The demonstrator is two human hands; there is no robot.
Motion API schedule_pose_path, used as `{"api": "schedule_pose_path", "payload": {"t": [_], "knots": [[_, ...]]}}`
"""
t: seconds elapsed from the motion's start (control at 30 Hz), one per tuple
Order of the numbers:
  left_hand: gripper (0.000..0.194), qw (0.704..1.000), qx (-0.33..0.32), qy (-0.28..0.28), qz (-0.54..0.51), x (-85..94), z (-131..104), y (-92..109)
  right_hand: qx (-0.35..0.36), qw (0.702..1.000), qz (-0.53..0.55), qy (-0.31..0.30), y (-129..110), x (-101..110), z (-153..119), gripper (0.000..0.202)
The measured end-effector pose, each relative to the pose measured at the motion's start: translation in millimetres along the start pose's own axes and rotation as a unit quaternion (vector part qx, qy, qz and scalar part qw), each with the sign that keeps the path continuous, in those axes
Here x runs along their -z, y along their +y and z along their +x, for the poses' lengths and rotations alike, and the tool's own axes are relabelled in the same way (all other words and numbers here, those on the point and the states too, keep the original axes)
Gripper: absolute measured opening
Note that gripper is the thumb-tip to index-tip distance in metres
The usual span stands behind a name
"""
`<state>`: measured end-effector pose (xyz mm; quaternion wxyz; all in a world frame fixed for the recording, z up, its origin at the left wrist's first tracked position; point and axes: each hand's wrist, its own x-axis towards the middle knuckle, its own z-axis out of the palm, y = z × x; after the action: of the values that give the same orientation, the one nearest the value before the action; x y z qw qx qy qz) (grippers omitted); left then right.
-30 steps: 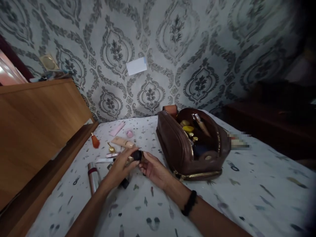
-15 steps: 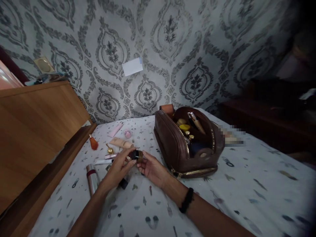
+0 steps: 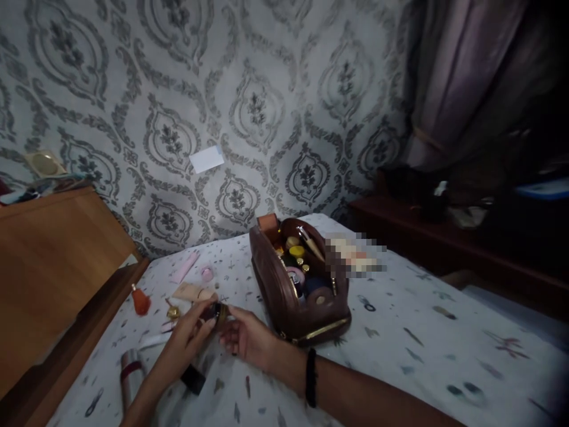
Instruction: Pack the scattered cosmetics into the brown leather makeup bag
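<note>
A silver cylinder (image 3: 132,373) lies nearest, beside the left forearm. Past it, the left hand's (image 3: 184,341) fingers grasp a small black-and-gold jar (image 3: 217,312), the right hand's (image 3: 249,338) fingertips holding its other side; this hold matches half a second ago, so the jar remains in handling, above the patterned cloth (image 3: 262,391) and outside the bag. The view has swung right, showing more inside the open brown leather bag (image 3: 271,284): a pink round item (image 3: 294,273) forward, then gold-capped bottles (image 3: 305,269), a yellow lid (image 3: 297,252) and slim tubes (image 3: 311,242).
</note>
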<state>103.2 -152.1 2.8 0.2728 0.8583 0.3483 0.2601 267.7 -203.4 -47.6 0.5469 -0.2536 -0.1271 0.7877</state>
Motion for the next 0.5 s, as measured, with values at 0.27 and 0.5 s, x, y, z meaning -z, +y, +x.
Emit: {"api": "schedule_pose_path", "payload": {"t": [0.27,0.5], "knots": [[0.048,0.999,-0.001,-0.023,0.042,0.2,4,-7,0.005,0.999,0.025,-0.040,1,10,-4,0.029],[0.048,0.998,-0.009,-0.016,0.062,-6.2,13,-17,0.048,0.996,0.040,-0.067,5,15,5,0.029]]}}
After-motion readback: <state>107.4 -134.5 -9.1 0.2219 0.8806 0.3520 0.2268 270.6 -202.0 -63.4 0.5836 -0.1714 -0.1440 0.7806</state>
